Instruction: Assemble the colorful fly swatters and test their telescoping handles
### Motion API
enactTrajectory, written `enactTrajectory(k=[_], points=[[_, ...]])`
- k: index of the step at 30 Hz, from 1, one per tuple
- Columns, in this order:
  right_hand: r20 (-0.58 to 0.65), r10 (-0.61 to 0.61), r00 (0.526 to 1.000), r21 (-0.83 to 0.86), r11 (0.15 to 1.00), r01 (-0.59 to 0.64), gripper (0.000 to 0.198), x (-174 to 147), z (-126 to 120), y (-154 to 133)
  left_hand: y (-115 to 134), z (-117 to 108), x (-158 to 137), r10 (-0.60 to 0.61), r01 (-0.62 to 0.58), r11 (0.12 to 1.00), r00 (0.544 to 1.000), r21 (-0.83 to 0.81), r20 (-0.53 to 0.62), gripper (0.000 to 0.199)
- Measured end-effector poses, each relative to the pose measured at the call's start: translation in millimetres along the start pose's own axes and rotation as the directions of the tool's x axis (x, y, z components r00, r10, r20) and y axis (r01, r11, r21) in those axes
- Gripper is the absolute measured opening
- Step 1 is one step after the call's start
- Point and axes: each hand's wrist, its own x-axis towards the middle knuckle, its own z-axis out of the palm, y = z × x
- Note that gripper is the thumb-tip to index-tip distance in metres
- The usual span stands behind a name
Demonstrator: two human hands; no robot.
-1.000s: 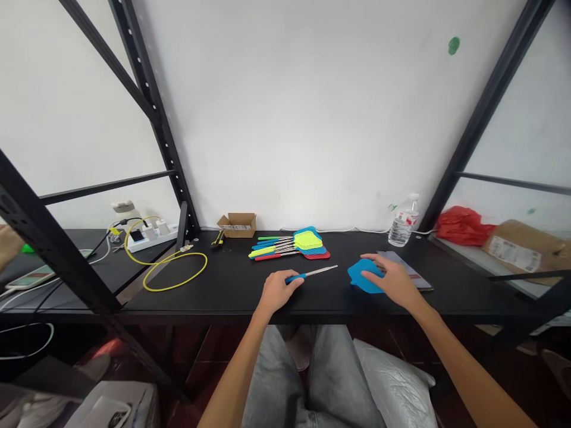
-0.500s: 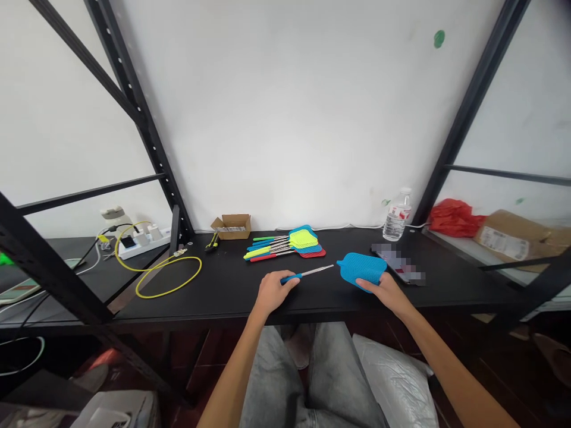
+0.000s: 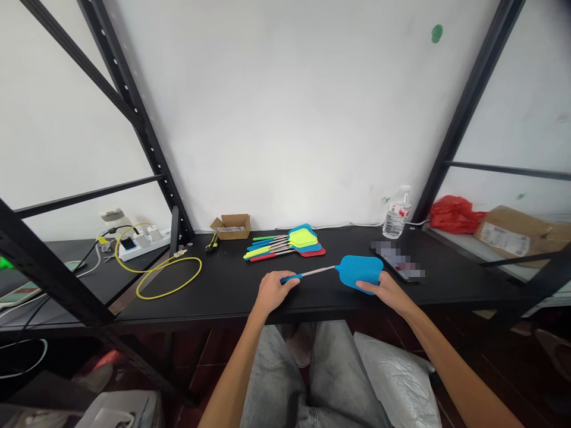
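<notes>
My left hand (image 3: 275, 292) is closed on the blue grip of a metal rod, the fly swatter handle (image 3: 314, 271), just above the front of the black table. In my right hand (image 3: 387, 290) is the blue mesh fly swatter head (image 3: 359, 270), pinched at its right side between thumb and fingers. The rod's tip meets the narrow neck of the head, so the two lie in one line; how deep the tip sits is hidden. Behind them lies a pile of fly swatters (image 3: 304, 239) with yellow, blue and red heads, their handles pointing left.
A small open carton (image 3: 235, 227) stands by the wall, with a black and yellow item (image 3: 213, 242) before it. To the left are a yellow cable (image 3: 199, 274) and a power strip (image 3: 154, 242). A water bottle (image 3: 396, 217) and a phone (image 3: 397, 261) are on the right.
The blue head has moved slightly left, closing the gap to the rod's tip; they now touch. My left hand has stayed in nearly the same place.
</notes>
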Motion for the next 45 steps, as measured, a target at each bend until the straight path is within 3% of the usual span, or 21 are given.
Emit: enactTrajectory(k=[14,21,29,41,45], points=[[0.032,0.009,0.999,0.076,0.997,-0.012,0.045,-3.2,-0.3,-6.5,-1.0,0.5,-0.1,-0.001,0.001,1.000,1.000,-0.019,0.002,0.030],[-0.025,0.041,0.999,0.072,0.997,-0.039,0.040,-1.6,-2.5,-2.2,0.6,-0.1,-0.7,-0.023,0.022,1.000,0.999,0.012,0.041,0.030],[-0.116,0.053,0.992,-0.098,0.993,-0.065,0.023,-0.6,-3.1,1.1,4.4,0.2,-2.7,-0.010,0.007,0.999,0.998,0.049,0.064,0.026],[-0.098,0.068,0.993,-0.069,0.995,-0.075,0.012,3.0,5.1,-2.4,9.8,-0.8,-1.7,-0.018,0.008,0.996,0.992,0.088,0.122,0.031],[-0.050,0.086,0.995,-0.033,0.996,-0.088,0.018,1.0,10.2,-5.7,16.2,-3.3,-3.9,0.005,-0.024,0.989,0.992,0.147,0.128,0.032]])
